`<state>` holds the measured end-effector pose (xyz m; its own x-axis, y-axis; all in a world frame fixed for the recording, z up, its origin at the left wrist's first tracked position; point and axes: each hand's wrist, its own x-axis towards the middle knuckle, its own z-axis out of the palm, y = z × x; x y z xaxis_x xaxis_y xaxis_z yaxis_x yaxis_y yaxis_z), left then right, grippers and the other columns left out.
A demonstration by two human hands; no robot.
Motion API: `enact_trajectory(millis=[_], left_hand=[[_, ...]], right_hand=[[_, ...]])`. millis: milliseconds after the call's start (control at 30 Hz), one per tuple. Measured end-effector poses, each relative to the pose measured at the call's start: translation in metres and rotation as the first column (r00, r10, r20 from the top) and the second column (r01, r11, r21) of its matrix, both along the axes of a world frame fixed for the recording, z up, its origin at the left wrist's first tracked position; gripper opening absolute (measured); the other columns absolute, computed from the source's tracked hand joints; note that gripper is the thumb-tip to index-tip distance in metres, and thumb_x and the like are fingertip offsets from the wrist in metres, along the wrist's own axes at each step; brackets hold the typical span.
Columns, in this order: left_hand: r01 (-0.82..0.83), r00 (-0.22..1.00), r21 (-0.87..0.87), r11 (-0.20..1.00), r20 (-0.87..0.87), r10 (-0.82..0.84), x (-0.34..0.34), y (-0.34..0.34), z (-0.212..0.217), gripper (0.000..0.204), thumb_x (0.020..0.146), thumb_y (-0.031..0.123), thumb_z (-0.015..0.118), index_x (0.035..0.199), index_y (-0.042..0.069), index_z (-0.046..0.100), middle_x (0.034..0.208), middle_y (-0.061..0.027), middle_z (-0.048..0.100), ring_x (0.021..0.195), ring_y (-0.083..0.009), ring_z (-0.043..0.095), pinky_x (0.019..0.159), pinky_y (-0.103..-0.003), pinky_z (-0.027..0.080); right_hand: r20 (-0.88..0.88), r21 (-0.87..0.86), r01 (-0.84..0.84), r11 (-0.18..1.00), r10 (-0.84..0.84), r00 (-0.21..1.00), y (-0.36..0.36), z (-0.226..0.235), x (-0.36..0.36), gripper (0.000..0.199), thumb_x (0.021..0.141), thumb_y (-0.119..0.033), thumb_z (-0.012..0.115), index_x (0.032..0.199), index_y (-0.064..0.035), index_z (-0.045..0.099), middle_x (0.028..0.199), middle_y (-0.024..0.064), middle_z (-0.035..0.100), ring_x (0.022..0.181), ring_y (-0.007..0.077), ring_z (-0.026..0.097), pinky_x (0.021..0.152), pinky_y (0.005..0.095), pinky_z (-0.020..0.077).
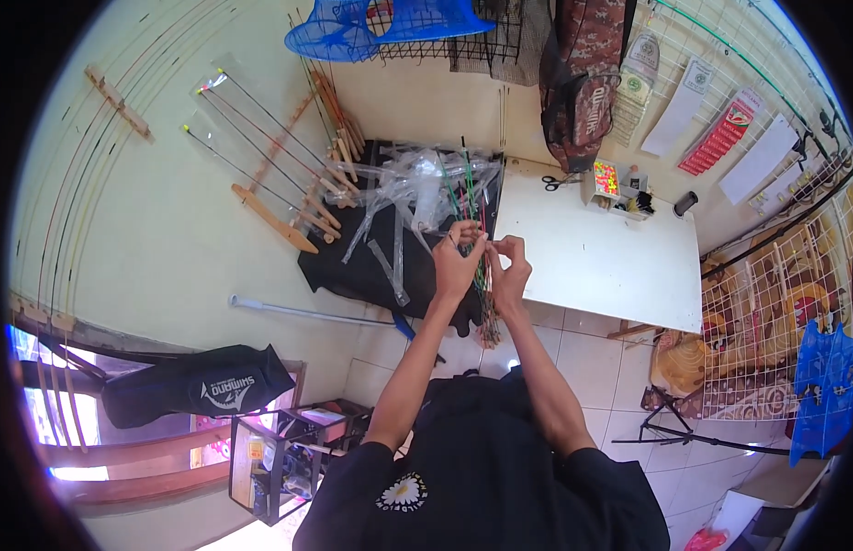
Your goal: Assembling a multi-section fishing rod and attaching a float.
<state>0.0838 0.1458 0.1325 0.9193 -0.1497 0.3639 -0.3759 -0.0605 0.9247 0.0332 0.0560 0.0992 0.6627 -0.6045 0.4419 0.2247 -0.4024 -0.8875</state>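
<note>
My left hand (458,262) and my right hand (510,275) are side by side above the right edge of a black cloth (344,271). Thumbs and fingers are pinched close together, nearly touching. Whatever sits between the fingertips is too small to make out. Beneath and between the hands runs a bundle of thin green and red rods (470,174), its near end hanging past the cloth toward the floor. Crumpled clear plastic sleeves (431,188) lie on the cloth, left of and beyond the hands.
A white table (596,253) on the right holds scissors (562,182), a box of bright small pieces (607,179) and a dark cylinder (685,204). Wooden racks (275,218) with thin rods line the left wall. A wire grid (766,312) stands at right; a pole (307,312) leans at left.
</note>
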Motion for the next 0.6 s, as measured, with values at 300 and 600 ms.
enact_trajectory(millis=[300,600], left_hand=[[0.083,0.995,0.038,0.996,0.056,-0.085,0.002,0.010,-0.002,0.017,0.085,0.005,0.068,0.101,-0.001,0.065,0.088,-0.0092,0.070,0.075,-0.0126,0.065,0.070,-0.027,0.052],[0.061,0.998,-0.005,0.998,0.022,-0.061,0.004,0.011,-0.005,0.014,0.086,0.006,0.069,0.098,0.000,0.066,0.085,-0.0074,0.067,0.074,-0.0120,0.065,0.068,-0.027,0.051]], right_hand=[[-0.008,-0.037,-0.101,0.994,0.100,0.995,-0.015,-0.004,-0.005,0.012,0.088,0.003,0.061,0.098,0.0020,0.068,0.088,0.0111,0.071,0.083,0.0204,0.070,0.075,0.0317,0.0531],[-0.031,0.033,-0.275,0.961,0.276,0.961,-0.020,-0.013,-0.020,0.010,0.091,0.006,0.057,0.099,-0.0001,0.055,0.097,0.0137,0.071,0.095,0.0197,0.069,0.085,0.0320,0.0541]])
